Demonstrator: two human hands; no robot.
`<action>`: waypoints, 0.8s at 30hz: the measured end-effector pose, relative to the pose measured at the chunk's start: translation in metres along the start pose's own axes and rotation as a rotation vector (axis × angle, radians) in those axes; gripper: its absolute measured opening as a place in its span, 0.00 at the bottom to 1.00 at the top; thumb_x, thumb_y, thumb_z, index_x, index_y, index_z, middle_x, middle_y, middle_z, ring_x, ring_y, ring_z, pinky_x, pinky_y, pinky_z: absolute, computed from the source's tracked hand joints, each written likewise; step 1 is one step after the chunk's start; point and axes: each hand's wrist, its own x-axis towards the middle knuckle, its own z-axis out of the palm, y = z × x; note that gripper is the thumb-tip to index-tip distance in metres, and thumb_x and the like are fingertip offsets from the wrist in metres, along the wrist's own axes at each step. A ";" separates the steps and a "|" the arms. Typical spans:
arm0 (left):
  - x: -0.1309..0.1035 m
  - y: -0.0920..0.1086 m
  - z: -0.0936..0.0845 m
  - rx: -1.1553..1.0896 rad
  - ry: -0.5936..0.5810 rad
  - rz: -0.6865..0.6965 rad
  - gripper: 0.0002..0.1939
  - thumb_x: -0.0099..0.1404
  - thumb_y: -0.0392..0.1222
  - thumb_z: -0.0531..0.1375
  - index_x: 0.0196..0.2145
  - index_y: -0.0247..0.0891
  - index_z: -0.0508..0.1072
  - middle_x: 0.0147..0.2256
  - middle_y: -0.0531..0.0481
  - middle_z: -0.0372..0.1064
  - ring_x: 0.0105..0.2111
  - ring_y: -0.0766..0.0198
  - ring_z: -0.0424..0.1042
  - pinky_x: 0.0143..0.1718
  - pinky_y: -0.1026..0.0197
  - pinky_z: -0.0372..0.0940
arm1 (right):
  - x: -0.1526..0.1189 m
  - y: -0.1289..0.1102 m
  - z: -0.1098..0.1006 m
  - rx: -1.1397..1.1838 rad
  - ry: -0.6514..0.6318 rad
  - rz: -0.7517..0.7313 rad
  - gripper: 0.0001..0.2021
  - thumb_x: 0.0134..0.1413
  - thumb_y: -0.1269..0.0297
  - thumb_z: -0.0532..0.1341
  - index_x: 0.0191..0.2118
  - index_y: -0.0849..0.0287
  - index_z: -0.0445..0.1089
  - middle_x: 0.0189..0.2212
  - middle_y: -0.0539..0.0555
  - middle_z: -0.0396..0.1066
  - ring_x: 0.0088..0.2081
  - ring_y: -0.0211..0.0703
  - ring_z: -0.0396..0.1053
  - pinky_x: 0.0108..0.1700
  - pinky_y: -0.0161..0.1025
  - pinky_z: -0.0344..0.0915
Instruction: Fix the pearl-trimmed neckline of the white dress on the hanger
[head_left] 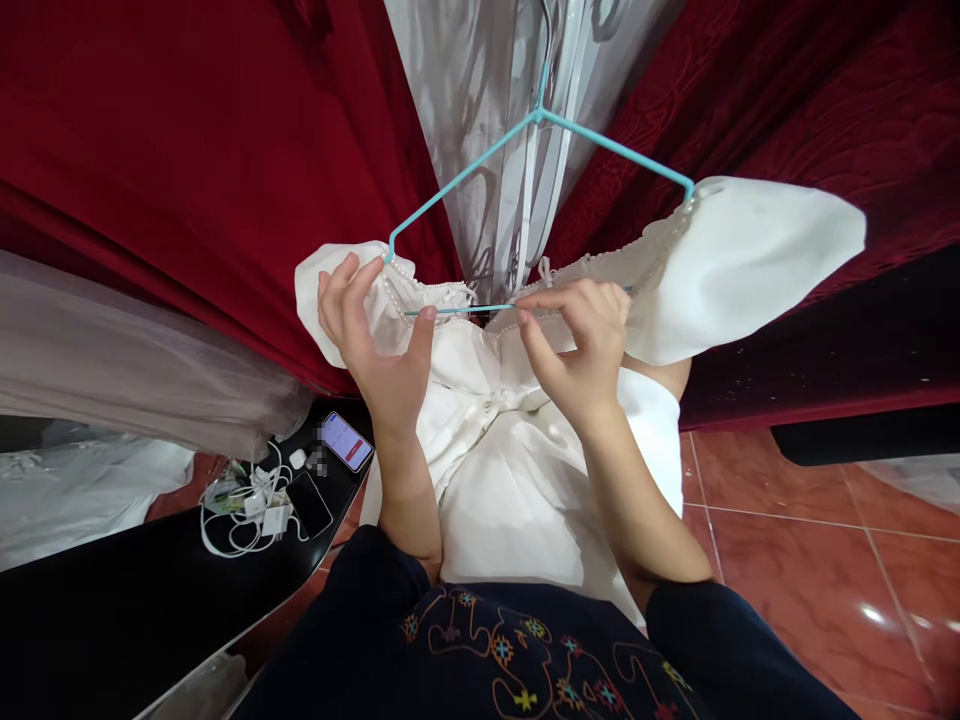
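Note:
A white dress (517, 480) with puffed sleeves and pearl-like beading along its neckline hangs on a light blue clothes hanger (615, 148). My left hand (382, 350) is at the sleeve on the left, near that end of the hanger. Its fingers and thumb are spread apart, the fingertips against the sleeve's edge and the thumb by the lower bar. With thumb and forefinger, my right hand (581, 345) pinches the hanger's lower bar at the middle of the neckline. The right part of that bar is mostly hidden by this hand and the dress.
Dark red curtains (210, 140) hang on both sides, with pale garments (472, 120) between them. On the left, a black bench (150, 600) bears a lit phone (347, 442), a dark phone (309, 505) and tangled white cables (225, 545). Reddish tiles (795, 560) cover the floor.

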 end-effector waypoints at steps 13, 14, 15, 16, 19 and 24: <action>0.019 -0.031 0.011 -0.083 0.163 -0.185 0.16 0.73 0.35 0.52 0.48 0.37 0.80 0.47 0.48 0.81 0.53 0.58 0.80 0.62 0.55 0.72 | 0.004 0.017 -0.003 -0.012 0.036 -0.044 0.06 0.68 0.59 0.62 0.42 0.51 0.77 0.38 0.51 0.76 0.43 0.47 0.71 0.55 0.52 0.60; 0.021 -0.035 0.013 -0.086 0.182 -0.189 0.16 0.73 0.35 0.52 0.48 0.37 0.79 0.46 0.48 0.81 0.52 0.58 0.80 0.61 0.55 0.73 | 0.004 0.018 -0.003 -0.012 0.029 -0.044 0.06 0.68 0.60 0.62 0.41 0.51 0.77 0.38 0.52 0.76 0.43 0.47 0.71 0.55 0.52 0.61; 0.024 -0.041 0.014 -0.089 0.202 -0.195 0.16 0.73 0.35 0.52 0.47 0.37 0.79 0.45 0.49 0.80 0.51 0.59 0.80 0.60 0.55 0.72 | 0.005 0.019 -0.004 -0.013 0.017 -0.041 0.06 0.68 0.61 0.62 0.41 0.51 0.77 0.38 0.52 0.76 0.44 0.48 0.71 0.56 0.53 0.61; 0.026 -0.047 0.015 -0.094 0.227 -0.208 0.15 0.73 0.35 0.51 0.46 0.37 0.78 0.44 0.49 0.80 0.50 0.59 0.80 0.59 0.56 0.73 | 0.005 0.020 -0.004 -0.013 0.006 -0.037 0.07 0.68 0.61 0.61 0.41 0.50 0.78 0.39 0.53 0.77 0.44 0.48 0.71 0.56 0.53 0.61; 0.030 -0.070 0.014 -0.149 0.332 -0.273 0.13 0.74 0.36 0.51 0.41 0.37 0.77 0.42 0.49 0.79 0.45 0.61 0.79 0.53 0.55 0.74 | 0.006 0.020 -0.005 0.006 0.005 -0.037 0.07 0.67 0.63 0.62 0.41 0.49 0.78 0.39 0.52 0.77 0.44 0.48 0.72 0.57 0.54 0.62; 0.022 -0.099 -0.004 -0.224 0.362 -0.196 0.08 0.71 0.47 0.63 0.39 0.41 0.79 0.37 0.54 0.79 0.41 0.60 0.78 0.51 0.51 0.74 | 0.006 0.018 0.000 0.041 0.045 -0.044 0.06 0.66 0.63 0.63 0.40 0.50 0.79 0.37 0.50 0.79 0.43 0.46 0.75 0.56 0.53 0.64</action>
